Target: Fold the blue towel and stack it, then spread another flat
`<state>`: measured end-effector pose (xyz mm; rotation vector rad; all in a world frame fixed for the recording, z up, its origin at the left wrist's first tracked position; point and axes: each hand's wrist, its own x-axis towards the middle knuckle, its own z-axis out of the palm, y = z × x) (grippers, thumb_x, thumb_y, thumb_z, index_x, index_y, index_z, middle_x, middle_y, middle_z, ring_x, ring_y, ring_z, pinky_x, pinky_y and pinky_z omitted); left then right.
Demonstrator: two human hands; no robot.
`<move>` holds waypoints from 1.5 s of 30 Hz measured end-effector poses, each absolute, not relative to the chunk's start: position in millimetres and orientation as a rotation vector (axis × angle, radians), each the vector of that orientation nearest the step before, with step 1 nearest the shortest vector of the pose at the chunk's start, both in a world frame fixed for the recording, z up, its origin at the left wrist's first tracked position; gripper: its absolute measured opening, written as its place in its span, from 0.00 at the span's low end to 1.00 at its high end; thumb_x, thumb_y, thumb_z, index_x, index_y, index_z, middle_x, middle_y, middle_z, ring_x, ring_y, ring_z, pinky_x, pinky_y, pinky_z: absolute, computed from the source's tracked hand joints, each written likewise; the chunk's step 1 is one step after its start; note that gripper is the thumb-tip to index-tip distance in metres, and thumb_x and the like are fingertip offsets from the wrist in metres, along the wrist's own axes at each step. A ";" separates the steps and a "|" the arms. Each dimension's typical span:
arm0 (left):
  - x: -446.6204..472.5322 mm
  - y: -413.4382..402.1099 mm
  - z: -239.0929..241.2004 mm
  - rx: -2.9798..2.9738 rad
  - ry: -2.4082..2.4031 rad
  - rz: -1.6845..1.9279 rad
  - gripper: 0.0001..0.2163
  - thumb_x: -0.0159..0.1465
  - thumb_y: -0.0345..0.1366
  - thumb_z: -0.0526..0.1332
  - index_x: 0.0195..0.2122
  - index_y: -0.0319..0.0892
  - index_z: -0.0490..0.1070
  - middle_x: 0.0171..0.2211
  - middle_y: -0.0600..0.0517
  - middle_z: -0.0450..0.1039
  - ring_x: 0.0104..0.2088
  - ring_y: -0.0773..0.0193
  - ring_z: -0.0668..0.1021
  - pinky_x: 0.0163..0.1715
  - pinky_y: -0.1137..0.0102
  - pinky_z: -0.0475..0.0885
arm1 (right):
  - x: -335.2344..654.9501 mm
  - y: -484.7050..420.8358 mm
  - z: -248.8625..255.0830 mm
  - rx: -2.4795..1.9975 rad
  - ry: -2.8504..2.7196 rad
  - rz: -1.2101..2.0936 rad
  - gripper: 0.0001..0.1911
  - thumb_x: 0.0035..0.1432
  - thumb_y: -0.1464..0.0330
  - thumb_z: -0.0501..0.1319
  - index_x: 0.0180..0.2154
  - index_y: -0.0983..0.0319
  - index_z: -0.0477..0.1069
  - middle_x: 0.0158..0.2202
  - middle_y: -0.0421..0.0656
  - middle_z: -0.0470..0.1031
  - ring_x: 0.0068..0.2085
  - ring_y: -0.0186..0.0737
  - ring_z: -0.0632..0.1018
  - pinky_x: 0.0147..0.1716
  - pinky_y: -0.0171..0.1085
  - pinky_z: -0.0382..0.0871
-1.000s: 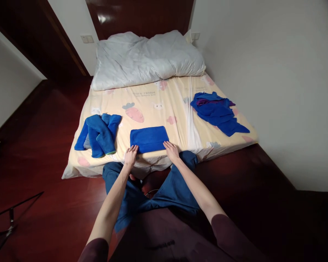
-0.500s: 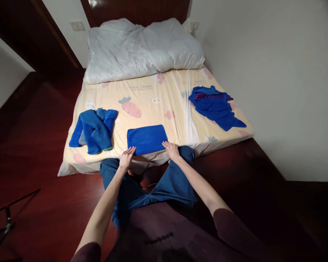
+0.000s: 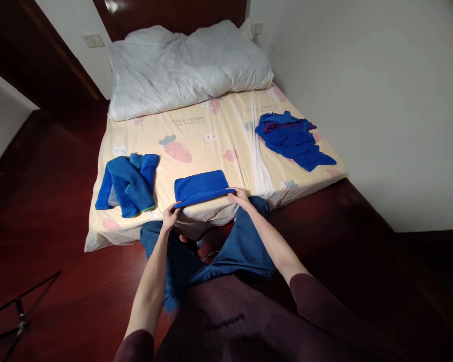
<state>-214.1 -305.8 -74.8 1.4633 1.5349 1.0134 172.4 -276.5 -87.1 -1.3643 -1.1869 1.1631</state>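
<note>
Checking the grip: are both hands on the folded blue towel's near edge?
Yes, the left hand and right hand each pinch a near corner of the folded blue towel.

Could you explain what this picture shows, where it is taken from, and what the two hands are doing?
There is no machine here: a camera worn on a person's head looks forward and down, so you see that person's own arms, dark sleeves and blue trousers from above. The person sits on the floor at the foot of a low bed with a pale cartoon-print sheet. The left hand and the right hand each pinch a near corner of a folded blue towel, lifting its near edge off the sheet. To the left lies a bunch of rolled blue towels; to the right, near the wall, a loose heap of blue cloths. A crumpled white duvet lies at the far end.
</note>
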 end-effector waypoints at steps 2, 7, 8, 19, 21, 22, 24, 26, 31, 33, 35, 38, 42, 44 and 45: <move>-211.1 -303.7 -78.4 1.419 1.543 1.051 0.22 0.62 0.50 0.63 0.47 0.37 0.79 0.45 0.41 0.83 0.49 0.51 0.83 0.55 0.57 0.78 | 172.1 -275.2 -86.5 -1.359 -1.157 1.119 0.21 0.51 0.55 0.70 0.42 0.62 0.81 0.37 0.47 0.84 0.38 0.45 0.84 0.42 0.43 0.81; -209.1 -300.2 -86.1 1.301 1.575 1.149 0.30 0.60 0.60 0.63 0.47 0.36 0.77 0.44 0.40 0.82 0.45 0.53 0.83 0.50 0.59 0.79 | 172.0 -271.7 -91.0 -1.382 -1.145 1.060 0.26 0.52 0.45 0.67 0.36 0.61 0.78 0.41 0.48 0.84 0.45 0.47 0.83 0.48 0.41 0.79; -209.3 -299.8 -87.2 1.285 1.577 1.163 0.31 0.59 0.61 0.63 0.47 0.36 0.77 0.44 0.40 0.82 0.45 0.53 0.83 0.50 0.59 0.79 | 172.1 -271.3 -92.3 -1.376 -1.148 1.063 0.26 0.53 0.45 0.67 0.36 0.62 0.78 0.41 0.48 0.84 0.45 0.47 0.83 0.49 0.41 0.78; -208.6 -299.5 -86.4 1.208 1.520 1.226 0.30 0.55 0.62 0.67 0.44 0.38 0.77 0.37 0.45 0.80 0.39 0.58 0.80 0.42 0.65 0.77 | 173.3 -268.8 -100.3 -1.343 -1.129 1.077 0.31 0.50 0.41 0.69 0.39 0.62 0.80 0.43 0.48 0.85 0.47 0.49 0.83 0.49 0.42 0.78; -208.3 -299.7 -85.7 1.198 1.511 1.232 0.29 0.55 0.61 0.68 0.42 0.38 0.77 0.35 0.47 0.79 0.37 0.59 0.80 0.39 0.66 0.76 | 173.2 -268.6 -100.2 -1.334 -1.126 1.083 0.31 0.49 0.40 0.69 0.38 0.61 0.80 0.43 0.47 0.85 0.46 0.48 0.83 0.49 0.41 0.78; -208.3 -299.8 -85.5 1.192 1.508 1.235 0.29 0.54 0.61 0.68 0.42 0.38 0.77 0.34 0.48 0.79 0.36 0.60 0.79 0.38 0.67 0.76 | 173.1 -268.6 -100.0 -1.329 -1.121 1.087 0.31 0.49 0.40 0.70 0.38 0.61 0.80 0.42 0.47 0.85 0.46 0.48 0.84 0.49 0.41 0.78; -208.4 -300.0 -85.1 1.178 1.508 1.237 0.28 0.54 0.61 0.69 0.41 0.38 0.77 0.31 0.49 0.77 0.34 0.61 0.79 0.35 0.68 0.75 | 173.0 -268.9 -99.1 -1.321 -1.110 1.096 0.30 0.49 0.41 0.70 0.37 0.61 0.80 0.42 0.47 0.85 0.45 0.47 0.84 0.49 0.41 0.78; -208.7 -300.3 -84.9 1.163 1.514 1.238 0.27 0.54 0.60 0.69 0.40 0.39 0.77 0.29 0.51 0.75 0.32 0.61 0.78 0.32 0.69 0.74 | 173.0 -269.5 -97.8 -1.320 -1.099 1.104 0.29 0.48 0.42 0.71 0.37 0.61 0.80 0.41 0.47 0.85 0.45 0.47 0.84 0.49 0.42 0.79; -210.1 -300.7 -86.7 1.142 1.538 1.257 0.27 0.52 0.58 0.71 0.40 0.38 0.77 0.31 0.50 0.77 0.33 0.61 0.79 0.34 0.68 0.75 | 173.4 -270.9 -94.9 -1.332 -1.069 1.119 0.27 0.48 0.45 0.72 0.37 0.61 0.81 0.41 0.47 0.85 0.45 0.48 0.84 0.49 0.43 0.79; -211.0 -301.0 -88.3 1.146 1.556 1.257 0.26 0.52 0.57 0.71 0.40 0.38 0.78 0.33 0.48 0.78 0.34 0.60 0.80 0.37 0.66 0.76 | 173.8 -271.1 -94.9 -1.341 -1.062 1.121 0.26 0.47 0.46 0.73 0.37 0.61 0.81 0.40 0.47 0.85 0.45 0.48 0.84 0.49 0.43 0.79; -211.9 -301.4 -89.6 1.160 1.575 1.248 0.26 0.52 0.56 0.71 0.41 0.37 0.78 0.34 0.47 0.79 0.35 0.59 0.80 0.40 0.64 0.77 | 174.1 -271.0 -95.2 -1.348 -1.059 1.123 0.25 0.47 0.47 0.73 0.36 0.61 0.80 0.40 0.47 0.85 0.45 0.49 0.84 0.50 0.44 0.79; -213.3 -302.1 -89.5 1.198 1.605 1.227 0.25 0.53 0.54 0.70 0.42 0.38 0.78 0.35 0.46 0.80 0.37 0.57 0.81 0.43 0.61 0.78 | 173.7 -270.4 -95.4 -1.347 -1.067 1.123 0.25 0.47 0.49 0.73 0.38 0.62 0.80 0.41 0.48 0.85 0.45 0.50 0.84 0.51 0.46 0.79; -214.8 -303.4 -84.8 1.283 1.632 1.188 0.23 0.56 0.51 0.70 0.46 0.39 0.78 0.38 0.45 0.81 0.40 0.54 0.82 0.48 0.57 0.79 | 172.1 -270.3 -93.3 -1.401 -1.156 1.095 0.25 0.51 0.52 0.71 0.44 0.62 0.79 0.40 0.48 0.84 0.44 0.48 0.84 0.50 0.47 0.80; -215.3 -304.4 -81.4 1.391 1.643 1.159 0.25 0.59 0.50 0.69 0.53 0.40 0.75 0.44 0.43 0.81 0.42 0.53 0.82 0.48 0.55 0.79 | 171.7 -272.2 -90.3 -1.458 -1.259 1.034 0.26 0.53 0.55 0.70 0.49 0.62 0.78 0.43 0.49 0.83 0.44 0.48 0.83 0.50 0.48 0.81; -215.5 -305.1 -79.4 1.463 1.651 1.153 0.26 0.61 0.50 0.67 0.56 0.40 0.73 0.48 0.41 0.80 0.44 0.52 0.82 0.49 0.54 0.79 | 171.9 -274.0 -87.8 -1.482 -1.329 0.972 0.26 0.54 0.57 0.69 0.52 0.63 0.77 0.45 0.50 0.83 0.45 0.48 0.83 0.51 0.49 0.80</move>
